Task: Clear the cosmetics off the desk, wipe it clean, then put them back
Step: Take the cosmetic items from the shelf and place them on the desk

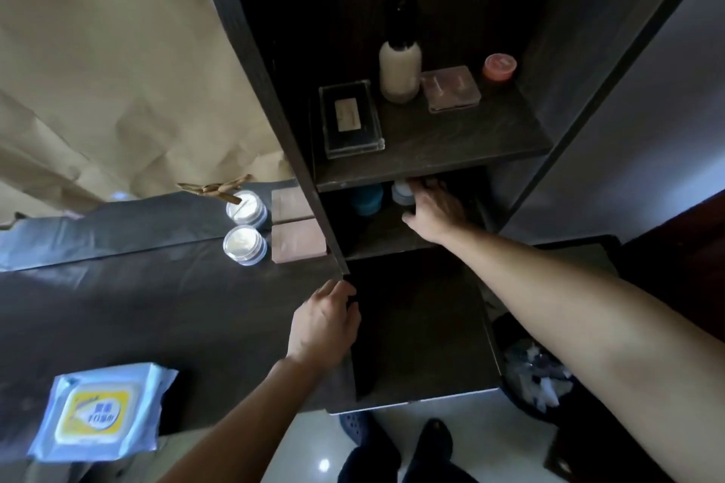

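Maybe midway: 2 jars (245, 245) on desk (157, 306) at 10 o'clock; left hand (323, 325) grips shelf panel (306, 176), right hand (435, 208): can't tell.

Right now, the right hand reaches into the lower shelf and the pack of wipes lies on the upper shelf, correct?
Not quite: the head view shows the pack of wipes lying on the desk. The right hand does reach into the lower shelf.

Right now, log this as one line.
right hand: at grey jar, lower shelf | left hand: on panel edge | wipes: desk
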A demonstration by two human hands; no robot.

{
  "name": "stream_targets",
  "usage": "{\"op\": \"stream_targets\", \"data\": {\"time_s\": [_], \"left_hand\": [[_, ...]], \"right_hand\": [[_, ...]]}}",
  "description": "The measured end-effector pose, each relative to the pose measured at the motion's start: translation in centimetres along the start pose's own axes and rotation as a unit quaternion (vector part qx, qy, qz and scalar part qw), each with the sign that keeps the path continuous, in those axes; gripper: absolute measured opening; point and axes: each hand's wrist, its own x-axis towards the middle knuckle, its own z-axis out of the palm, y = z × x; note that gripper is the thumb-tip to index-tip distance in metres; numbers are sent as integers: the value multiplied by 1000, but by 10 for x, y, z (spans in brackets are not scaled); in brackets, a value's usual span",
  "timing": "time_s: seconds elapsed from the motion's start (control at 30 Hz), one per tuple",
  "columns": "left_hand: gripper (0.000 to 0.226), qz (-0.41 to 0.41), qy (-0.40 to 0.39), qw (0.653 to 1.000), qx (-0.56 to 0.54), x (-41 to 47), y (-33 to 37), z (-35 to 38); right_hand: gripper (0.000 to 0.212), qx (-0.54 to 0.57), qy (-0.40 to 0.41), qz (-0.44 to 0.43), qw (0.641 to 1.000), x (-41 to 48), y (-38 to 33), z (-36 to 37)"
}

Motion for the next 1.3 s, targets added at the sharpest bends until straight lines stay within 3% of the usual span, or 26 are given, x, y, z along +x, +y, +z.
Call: {"op": "stream_targets", "data": {"time_s": [0.3, 0.37, 0.47, 0.53, 0.67, 1.0, 1.3], "left_hand": [[28, 21, 19, 1000, -14, 63, 25, 10], [39, 10, 26, 1000, -12, 88, 38, 13], [55, -84, -14, 996, 5, 123, 56, 15], [53, -138, -48, 989, 27, 141, 60, 17], [48, -143, -55, 987, 49, 155, 58, 29], [57, -98, 3, 995, 30, 121, 49, 47], [63, -31, -1, 999, 33, 13, 19, 35]], "right_hand": [[42, 67, 92, -55, 992, -14, 23, 9], [42, 68, 103, -48, 991, -25, 28, 8], [48, 97, 103, -13, 990, -46, 36, 13], [54, 114, 104, -7, 988, -64, 41, 20], [60, 104, 118, -25, 987, -101, 56, 31], [55, 108, 100, 11, 989, -126, 77, 21], [53, 107, 75, -67, 989, -132, 43, 13]]}}
